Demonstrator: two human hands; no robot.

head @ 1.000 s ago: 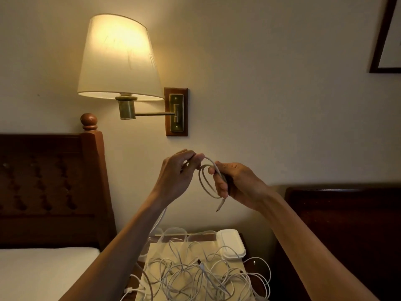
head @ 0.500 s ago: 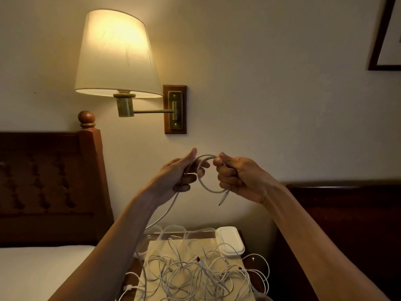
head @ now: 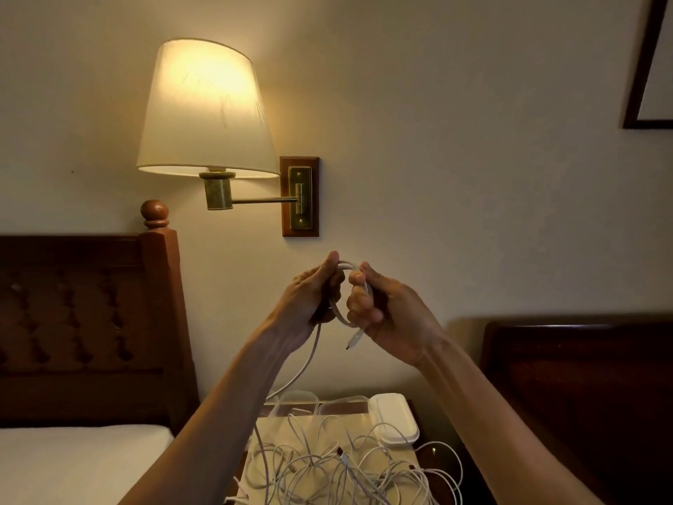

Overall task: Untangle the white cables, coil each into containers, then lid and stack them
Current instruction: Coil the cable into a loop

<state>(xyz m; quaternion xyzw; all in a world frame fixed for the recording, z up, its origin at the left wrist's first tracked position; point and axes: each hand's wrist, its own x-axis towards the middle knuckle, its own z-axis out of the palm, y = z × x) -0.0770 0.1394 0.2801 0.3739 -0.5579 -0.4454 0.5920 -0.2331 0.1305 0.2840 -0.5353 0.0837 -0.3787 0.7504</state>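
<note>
Wall lamp: upper left, well above my hands. Headboards: dark wood, both sides. Nightstand: cable tangle sprawls past its right edge; white lids at far right corner; clear containers along far edge. Left hand, right hand: fingers curled round coil, raised high above nightstand; plug dangles.

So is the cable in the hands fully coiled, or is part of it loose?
Partly coiled. The cable loops between left hand and right hand, while a loose length trails down to the tangle.
</note>
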